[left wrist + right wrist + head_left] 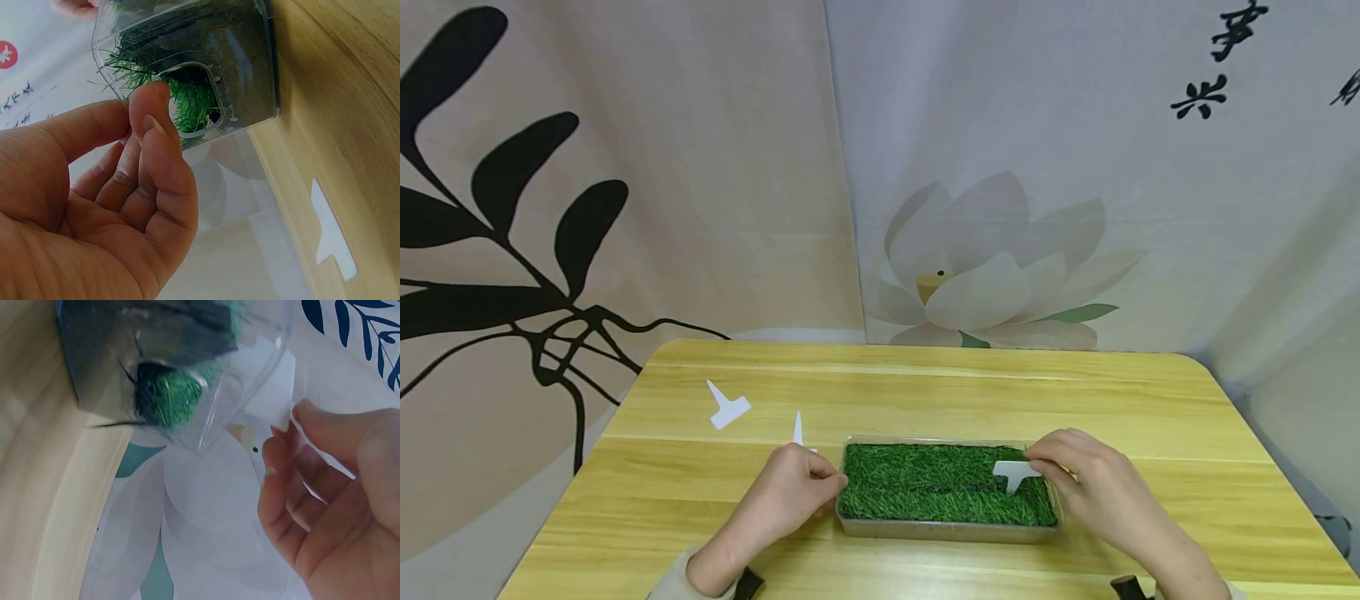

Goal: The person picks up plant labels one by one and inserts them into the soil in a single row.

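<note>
A clear plastic box (pixel 951 531) filled with green artificial grass (pixel 925 483) lies lengthwise on the table. At its left end my left hand (pixel 793 492) pinches the rim between thumb and index finger, the other fingers curled; in the left wrist view, fingers (pixel 169 169) cover part of the rim. Above the grass near the right end, my right hand (pixel 1097 483) pinches one end of a white T-shaped plant label (pixel 1015 472). Its stem points down at the grass; whether the tip is in it I cannot tell. The right wrist view shows the label (pixel 272 381) partly behind the clear wall.
Another white T-shaped label (pixel 728 410) lies on the table (pixel 925 392) at the back left. A further label (pixel 798 429) is partly hidden behind my left hand. Printed curtains (pixel 737 167) hang behind the table's back edge.
</note>
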Demonstrator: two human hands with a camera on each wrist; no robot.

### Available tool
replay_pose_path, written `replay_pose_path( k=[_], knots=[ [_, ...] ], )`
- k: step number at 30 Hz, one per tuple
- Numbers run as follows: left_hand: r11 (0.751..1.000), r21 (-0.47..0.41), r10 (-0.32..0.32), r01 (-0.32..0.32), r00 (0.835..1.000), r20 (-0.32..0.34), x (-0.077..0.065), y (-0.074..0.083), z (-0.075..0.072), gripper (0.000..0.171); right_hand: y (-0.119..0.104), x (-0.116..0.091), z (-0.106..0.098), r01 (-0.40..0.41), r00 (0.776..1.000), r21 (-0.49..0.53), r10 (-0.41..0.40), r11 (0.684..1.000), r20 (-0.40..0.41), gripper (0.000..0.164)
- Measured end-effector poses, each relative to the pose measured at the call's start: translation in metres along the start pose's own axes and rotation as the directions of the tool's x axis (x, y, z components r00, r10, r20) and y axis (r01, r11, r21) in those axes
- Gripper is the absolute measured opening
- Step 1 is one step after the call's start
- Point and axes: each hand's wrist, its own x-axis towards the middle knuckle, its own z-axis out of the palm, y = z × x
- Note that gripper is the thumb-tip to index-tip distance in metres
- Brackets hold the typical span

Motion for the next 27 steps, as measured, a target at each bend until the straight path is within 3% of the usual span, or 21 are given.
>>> replay_pose_path(
  k=[6,12,21,27],
  knots=[
    [1.000,0.003,0.007,-0.007,1.000,-0.001,0.000,0.000,0.000,0.031,0.004,-0.002,-0.010,-0.134,0.991,-0.037,0.135,0.990,0.020,0.025],
    [1.000,-0.006,-0.003,0.003,1.000,0.004,-0.001,0.001,0.000,0.030,0.009,-0.005,-0.018,-0.243,0.966,-0.092,0.249,0.966,0.069,0.019],
    [1.000,-0.020,-0.003,0.003,1.000,0.009,-0.001,0.001,0.000,0.031,0.010,-0.005,-0.019,-0.385,0.872,-0.102,0.398,0.917,0.285,0.012],
    [1.000,-0.015,-0.004,0.004,1.000,0.009,-0.001,0.000,0.000,0.030,0.012,-0.008,-0.014,-0.388,0.837,-0.124,0.406,0.913,0.366,0.021]
  ],
)
